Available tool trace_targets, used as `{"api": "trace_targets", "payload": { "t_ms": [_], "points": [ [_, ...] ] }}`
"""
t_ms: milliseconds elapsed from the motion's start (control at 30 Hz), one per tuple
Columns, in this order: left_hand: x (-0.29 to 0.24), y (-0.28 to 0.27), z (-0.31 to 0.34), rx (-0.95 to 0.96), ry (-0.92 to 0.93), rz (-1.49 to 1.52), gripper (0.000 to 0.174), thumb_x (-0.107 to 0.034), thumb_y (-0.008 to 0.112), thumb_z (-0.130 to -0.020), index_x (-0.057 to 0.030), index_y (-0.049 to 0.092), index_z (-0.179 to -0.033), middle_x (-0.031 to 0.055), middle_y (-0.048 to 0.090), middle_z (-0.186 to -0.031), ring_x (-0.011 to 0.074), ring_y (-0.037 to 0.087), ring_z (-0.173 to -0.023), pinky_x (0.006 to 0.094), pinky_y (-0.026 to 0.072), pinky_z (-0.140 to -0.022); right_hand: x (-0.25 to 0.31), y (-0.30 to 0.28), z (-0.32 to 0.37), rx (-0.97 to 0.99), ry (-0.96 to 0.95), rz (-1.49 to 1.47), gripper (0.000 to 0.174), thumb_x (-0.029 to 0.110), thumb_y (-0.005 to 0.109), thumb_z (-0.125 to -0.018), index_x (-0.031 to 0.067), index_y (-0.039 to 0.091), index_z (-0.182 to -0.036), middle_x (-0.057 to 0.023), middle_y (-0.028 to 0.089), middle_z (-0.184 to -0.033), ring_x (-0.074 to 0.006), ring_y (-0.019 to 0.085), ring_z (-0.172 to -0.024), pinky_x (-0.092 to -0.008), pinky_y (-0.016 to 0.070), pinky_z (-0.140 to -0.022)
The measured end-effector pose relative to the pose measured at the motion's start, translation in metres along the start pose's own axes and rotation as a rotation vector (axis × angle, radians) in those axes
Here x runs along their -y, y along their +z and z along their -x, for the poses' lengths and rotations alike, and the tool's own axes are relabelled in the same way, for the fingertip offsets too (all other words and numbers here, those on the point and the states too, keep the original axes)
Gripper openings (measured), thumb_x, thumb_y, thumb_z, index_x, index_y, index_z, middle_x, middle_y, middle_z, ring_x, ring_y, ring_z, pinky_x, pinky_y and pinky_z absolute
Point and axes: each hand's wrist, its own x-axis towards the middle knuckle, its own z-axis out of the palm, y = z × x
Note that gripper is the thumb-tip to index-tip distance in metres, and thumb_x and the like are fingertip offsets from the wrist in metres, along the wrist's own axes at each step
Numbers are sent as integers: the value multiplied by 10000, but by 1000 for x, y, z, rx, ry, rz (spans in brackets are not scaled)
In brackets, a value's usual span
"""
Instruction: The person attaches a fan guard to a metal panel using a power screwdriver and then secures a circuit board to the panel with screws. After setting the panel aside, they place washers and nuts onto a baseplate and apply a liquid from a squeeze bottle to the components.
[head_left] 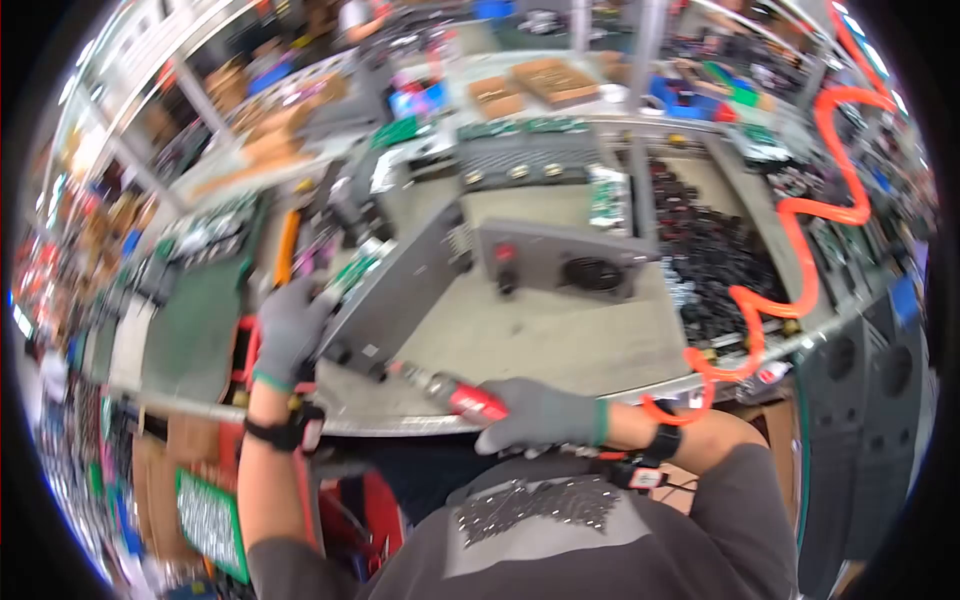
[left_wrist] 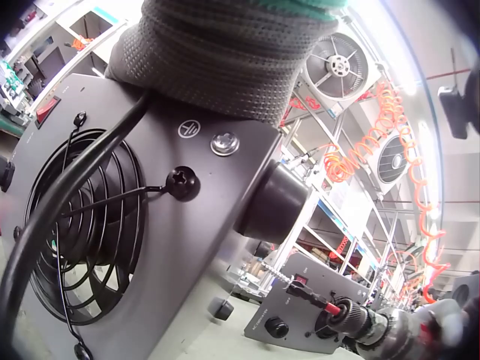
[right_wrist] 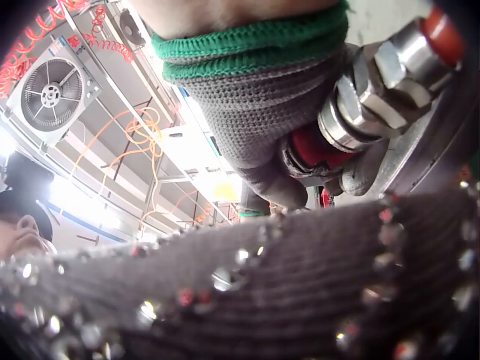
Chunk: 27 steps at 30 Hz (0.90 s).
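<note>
My gloved left hand [head_left: 290, 325] grips the near left edge of a grey metal case [head_left: 395, 285]. In the left wrist view the glove [left_wrist: 217, 56] covers the case's top edge and its fingertips are hidden. That side of the case carries a round wire fan grille [left_wrist: 86, 225], a black cable [left_wrist: 45, 217] and a screw [left_wrist: 225, 143] beside a ground mark. My gloved right hand [head_left: 540, 415] holds a red air screwdriver [head_left: 470, 398], its bit pointing left toward the case's near corner. The right wrist view shows the tool's metal hose fitting [right_wrist: 367, 97] beside the glove.
A second grey panel [head_left: 560, 255] with a red switch and fan opening stands farther back on the bench. A bin of small black parts [head_left: 715, 250] lies to the right. An orange coiled hose [head_left: 790, 240] runs down the right side. Circuit boards [head_left: 215, 225] lie at left.
</note>
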Motion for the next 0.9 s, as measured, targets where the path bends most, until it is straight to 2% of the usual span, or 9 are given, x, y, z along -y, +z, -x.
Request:
{"api": "trace_targets", "payload": {
  "t_ms": [67, 167, 200, 267, 500, 533, 667, 767, 900],
  "points": [
    [2, 2, -2, 9, 14, -53, 337, -399, 628, -882, -119, 738, -1035, 141, 718, -832, 316, 691, -833, 431, 503, -800, -3, 1, -3, -23, -13, -28, 525, 248, 774, -749, 31, 541, -1166, -28, 556, -677, -101, 524, -470, -269, 444, -418],
    [-5, 2, -4, 26, -30, -50, 362, -421, 606, -895, -126, 746, -1049, 115, 734, -833, 294, 694, -859, 420, 385, -1024, 1, 0, -2, -25, 1, -12, 551, 247, 774, -743, 27, 537, -1189, -36, 569, -709, -102, 537, -486, -267, 463, -427],
    [-7, 1, -4, 32, -37, -62, 362, -421, 606, -895, -126, 746, -1049, 115, 734, -833, 294, 694, -859, 420, 385, -1024, 1, 0, -3, -43, 2, -8, 569, 248, 775, -739, 24, 535, -1204, -40, 575, -724, -104, 545, -495, -266, 475, -432],
    [-11, -2, -4, 75, -75, -26, 363, -418, 598, -904, -126, 745, -1060, 107, 740, -848, 283, 695, -860, 420, 299, -1102, -2, -1, -6, -40, 7, -7, 588, 249, 777, -734, 22, 532, -1217, -41, 577, -735, -104, 552, -504, -264, 483, -438],
    [-10, -4, -4, 98, -87, -15, 373, -432, 582, -921, -125, 738, -1065, 96, 746, -872, 260, 697, -884, 432, 247, -1144, -9, -2, -10, -46, 7, -50, 623, 230, 779, -732, 4, 512, -1248, -45, 575, -747, -103, 559, -515, -262, 488, -424],
    [-19, -9, -3, 116, -100, 1, 375, -389, 599, -918, -67, 730, -1060, 135, 741, -942, 258, 681, -910, 378, 351, -1030, -9, -2, -10, -46, 11, -50, 623, 230, 779, -734, -2, 511, -1246, -46, 573, -746, -105, 558, -513, -265, 487, -422],
    [-13, -7, -6, 144, -94, -19, 377, -384, 597, -923, -65, 726, -1078, 136, 739, -959, 258, 678, -919, 372, 355, -1028, -6, -1, -7, -38, 21, -41, 537, 190, 762, -786, 15, 511, -1227, -29, 581, -737, -78, 552, -560, -233, 474, -456],
    [-10, -4, -6, 115, -68, -30, 368, -427, 575, -923, -135, 737, -1076, 98, 753, -916, 256, 699, -898, 461, 209, -1178, -9, -1, -10, -43, 26, -40, 531, 174, 751, -786, 10, 508, -1229, -33, 577, -733, -81, 548, -558, -235, 470, -453],
    [-12, -3, -5, 80, -35, -50, 340, -416, 577, -924, -138, 742, -1032, 81, 748, -862, 243, 696, -853, 452, 220, -1172, -14, -2, -14, -42, -9, -25, 526, 244, 774, -734, -7, 534, -1129, -53, 575, -722, -118, 570, -518, -271, 491, -430]
  ]
}}
